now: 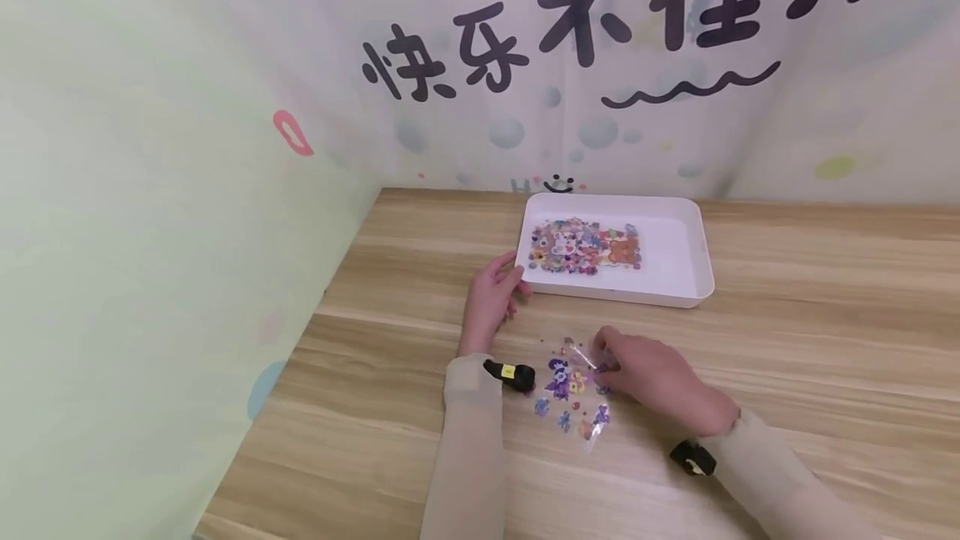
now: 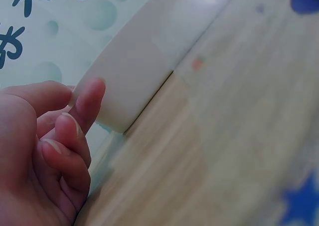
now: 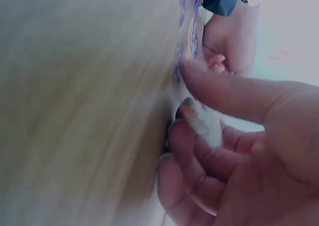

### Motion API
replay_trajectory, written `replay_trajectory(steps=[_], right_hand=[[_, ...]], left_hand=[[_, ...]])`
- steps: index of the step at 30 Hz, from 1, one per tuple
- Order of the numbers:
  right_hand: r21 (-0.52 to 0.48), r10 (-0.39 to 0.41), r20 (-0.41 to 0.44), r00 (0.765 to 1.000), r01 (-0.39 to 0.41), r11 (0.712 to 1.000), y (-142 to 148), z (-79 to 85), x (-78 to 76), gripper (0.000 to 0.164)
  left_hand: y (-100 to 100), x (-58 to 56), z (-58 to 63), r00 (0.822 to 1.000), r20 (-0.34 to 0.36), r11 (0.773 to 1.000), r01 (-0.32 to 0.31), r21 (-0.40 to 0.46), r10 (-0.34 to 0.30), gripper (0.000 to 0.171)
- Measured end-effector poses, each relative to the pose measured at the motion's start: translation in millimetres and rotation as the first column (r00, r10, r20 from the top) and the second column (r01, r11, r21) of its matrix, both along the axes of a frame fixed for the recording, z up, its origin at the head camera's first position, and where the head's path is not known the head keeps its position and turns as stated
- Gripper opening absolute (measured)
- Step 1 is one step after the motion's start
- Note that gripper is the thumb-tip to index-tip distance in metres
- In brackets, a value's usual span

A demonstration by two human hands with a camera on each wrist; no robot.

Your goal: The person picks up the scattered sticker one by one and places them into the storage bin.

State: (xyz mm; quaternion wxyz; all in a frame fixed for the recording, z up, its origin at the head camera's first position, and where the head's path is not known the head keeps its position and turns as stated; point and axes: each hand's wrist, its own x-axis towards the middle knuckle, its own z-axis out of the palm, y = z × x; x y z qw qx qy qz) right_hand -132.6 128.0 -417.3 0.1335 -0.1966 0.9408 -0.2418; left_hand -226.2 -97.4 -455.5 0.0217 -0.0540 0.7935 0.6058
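A shallow white tray [image 1: 670,261] stands at the back of the table, with several colourful sticker sheets [image 1: 585,248] lying in its left part. My left hand [image 1: 491,298] pinches the tray's front left corner; in the left wrist view the thumb and a finger meet at the tray wall [image 2: 134,71]. In front of the tray is a clear sticker sheet [image 1: 558,382] with purple, yellow and blue figures. My right hand [image 1: 660,377] holds its right edge between thumb and fingers. In the right wrist view the thumb and curled fingers [image 3: 182,136] partly hide the sheet.
The wood-grain table [image 1: 375,407] spreads to both sides of the arms. A pale printed curtain [image 1: 480,123] with dark lettering hangs behind the tray, and a light green one [image 1: 150,232] borders the table on the left. Black straps with small devices [image 1: 513,375] sit on both wrists.
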Motion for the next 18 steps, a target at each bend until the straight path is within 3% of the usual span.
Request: replay_trajectory(steps=[8, 18], right_hand=[[-0.133, 0.04, 0.02, 0.999, -0.037, 0.99, 15, -0.3, -13.9, 0.005], [-0.231, -0.029, 0.051, 0.998, 0.04, 0.972, 31, 5.2, -25.2, 0.016]], left_hand=[[0, -0.8, -0.2, 1.0, -0.022, 1.0, 0.015, 0.009, -0.015, 0.046], [0, -0.9, 0.0, 1.0, -0.01, 1.0, 0.016, 0.019, -0.016, 0.043]])
